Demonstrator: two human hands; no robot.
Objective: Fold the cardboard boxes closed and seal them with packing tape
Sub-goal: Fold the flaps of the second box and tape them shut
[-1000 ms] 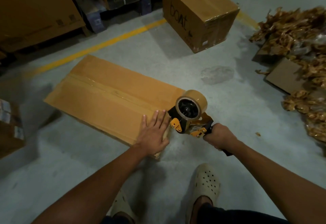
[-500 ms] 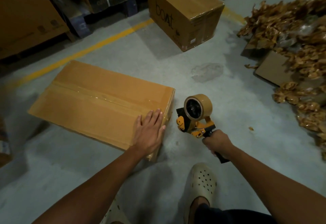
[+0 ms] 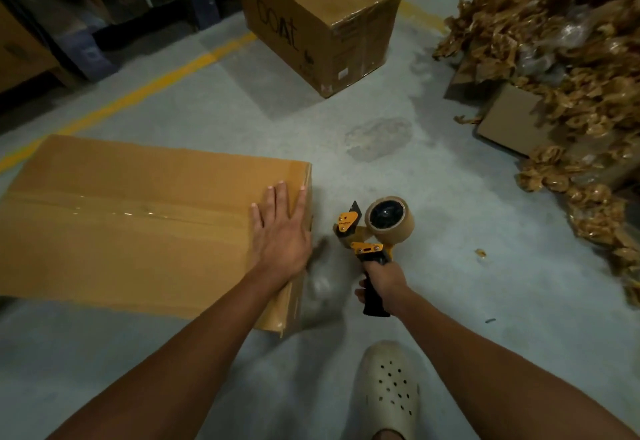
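Matt brown cardboard box (image 3: 131,224) bears a glossy tape strip (image 3: 138,211); the concrete floor (image 3: 450,231) looks rough.

On your far left, a yellow line (image 3: 156,84) crossed the concrete floor (image 3: 485,179). At your right, crumpled brown scrap (image 3: 571,75) lay heaped. Your cream perforated clog (image 3: 388,391) stood nearest, on that floor.

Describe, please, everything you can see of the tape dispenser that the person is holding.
The tape dispenser is a handheld gun with an orange frame, a black grip and a dark blade at its front. A roll of brown packing tape sits on its hub. The right hand curls round the grip and holds it upright in the air, just right of the cardboard box, not touching it.
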